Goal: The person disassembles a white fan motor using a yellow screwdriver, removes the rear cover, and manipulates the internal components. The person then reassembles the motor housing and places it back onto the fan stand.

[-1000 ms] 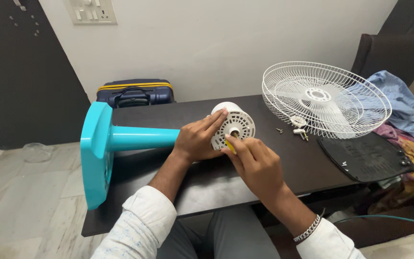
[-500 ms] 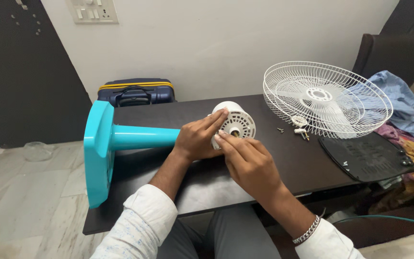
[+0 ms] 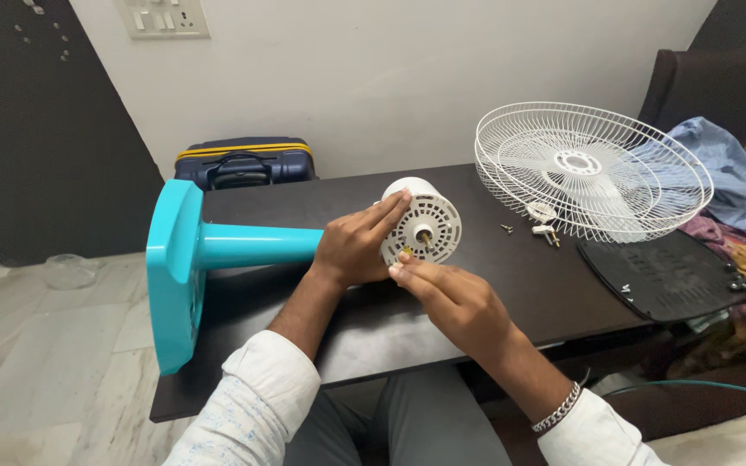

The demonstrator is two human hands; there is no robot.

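The fan lies on its side across the dark surface (image 3: 373, 328), its teal stand (image 3: 218, 246) pointing left with the square base hanging past the edge, so the white motor housing (image 3: 422, 226) faces the person at a workable height. The left hand (image 3: 357, 244) wraps around the near side of the housing, its grip closed on the round body with fingertips spread over the top rim; this steadies a shape that would otherwise roll. The right hand (image 3: 451, 298) comes in from below, thumb and forefinger pinched together at the lower edge of the perforated face, just beneath the short shaft. A small yellowish thing shows between those fingertips, too small to identify, so the right grip is closed, but on what I cannot tell. The white wire guard (image 3: 593, 173) rests flat well to the right, out of the hands' way, with a few small loose screws and a white plastic nut (image 3: 541, 211) gathered just beside its rim. A dark blade piece (image 3: 666, 276) lies at the right edge
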